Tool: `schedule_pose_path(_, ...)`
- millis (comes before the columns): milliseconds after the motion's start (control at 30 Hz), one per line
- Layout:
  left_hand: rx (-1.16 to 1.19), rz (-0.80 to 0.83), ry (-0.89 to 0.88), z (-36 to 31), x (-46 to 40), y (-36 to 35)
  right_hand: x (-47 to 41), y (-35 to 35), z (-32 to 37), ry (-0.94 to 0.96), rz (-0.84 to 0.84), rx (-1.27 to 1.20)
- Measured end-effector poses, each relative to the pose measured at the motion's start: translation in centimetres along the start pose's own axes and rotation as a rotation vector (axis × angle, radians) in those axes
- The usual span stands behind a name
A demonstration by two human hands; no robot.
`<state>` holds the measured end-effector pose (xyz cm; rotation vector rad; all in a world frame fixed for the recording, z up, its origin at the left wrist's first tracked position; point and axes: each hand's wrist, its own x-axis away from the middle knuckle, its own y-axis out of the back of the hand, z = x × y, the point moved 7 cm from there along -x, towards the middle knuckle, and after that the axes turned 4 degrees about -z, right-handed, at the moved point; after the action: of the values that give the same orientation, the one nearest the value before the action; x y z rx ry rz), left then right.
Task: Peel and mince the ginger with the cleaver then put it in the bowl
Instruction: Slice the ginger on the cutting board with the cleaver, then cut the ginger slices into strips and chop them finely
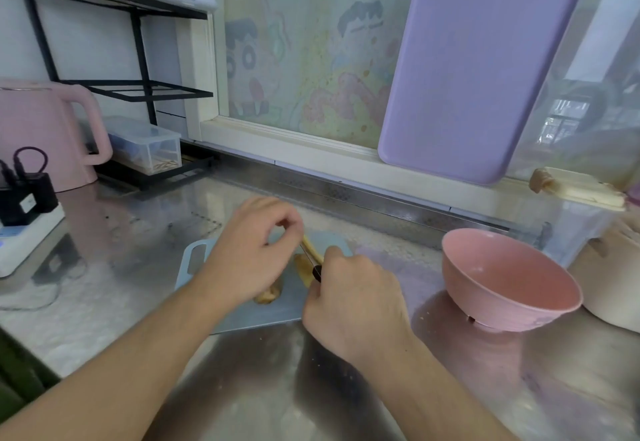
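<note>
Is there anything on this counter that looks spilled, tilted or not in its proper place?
Yes. The pink bowl sits tilted on the steel counter, its opening leaning toward the blue cutting board. Small crumbs are scattered on the counter beside it. Brown peel scraps lie on the board.

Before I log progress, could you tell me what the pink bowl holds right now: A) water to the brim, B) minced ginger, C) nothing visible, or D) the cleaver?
C: the pink bowl shows only its bare inside, while the ginger is on the cutting board between both hands.
</note>
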<state>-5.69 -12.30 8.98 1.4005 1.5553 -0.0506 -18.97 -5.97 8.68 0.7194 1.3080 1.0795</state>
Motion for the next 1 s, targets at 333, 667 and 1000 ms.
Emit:
schedule_pose_path(333, -0.398, 0.584, 0.086, -2.6, -3.8, -4.8, -0.2, 0.1, -0.7, 0.001, 0.003, -0.125)
schedule_pose_path(667, -0.034, 0.119, -0.073, -4.9, -6.4, -2.2, -1.7, -1.4, -4.4, -0.238, 0.014, -0.466)
schedule_pose_path(1000, 0.034, 0.248, 0.386, 3.6, -0.6, -5.3, -1.8, -2.2, -9.5, -0.508, -0.051, -1.106)
